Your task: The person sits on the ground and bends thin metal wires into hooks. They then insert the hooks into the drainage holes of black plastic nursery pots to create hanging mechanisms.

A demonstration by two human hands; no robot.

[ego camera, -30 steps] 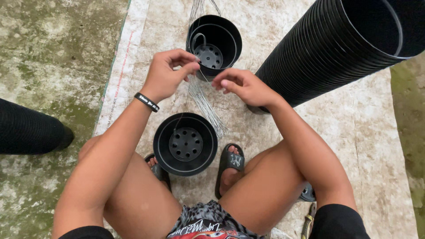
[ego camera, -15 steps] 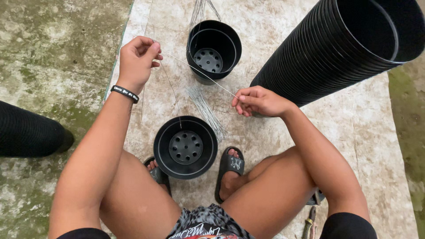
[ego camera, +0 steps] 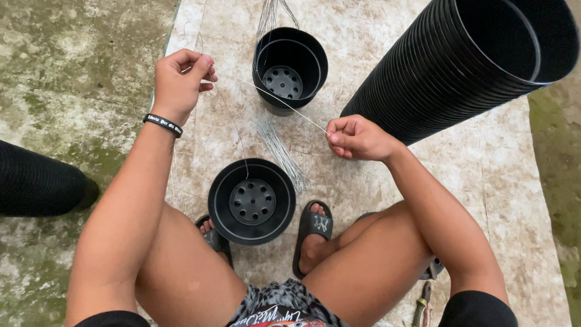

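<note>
- Left hand (ego camera: 178, 82) and right hand (ego camera: 357, 137) each pinch an end of a thin wire (ego camera: 272, 97), stretched taut above the near black pot (ego camera: 252, 201).
- Outdoors: stained pale mat (ego camera: 484, 181) on mossy concrete (ego camera: 72, 72).
- Stacked pots (ego camera: 466, 60) lying at right.

Thin bare metal wire (ego camera: 272, 97); matt black plastic pots (ego camera: 251, 201); rough, stained woven sheet (ego camera: 484, 163)

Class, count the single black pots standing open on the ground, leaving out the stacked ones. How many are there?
2. One pot stands between the person's feet, under the left hand; the other pot stands farther ahead, beside the long stack of pots. More may lie outside the view.
</note>
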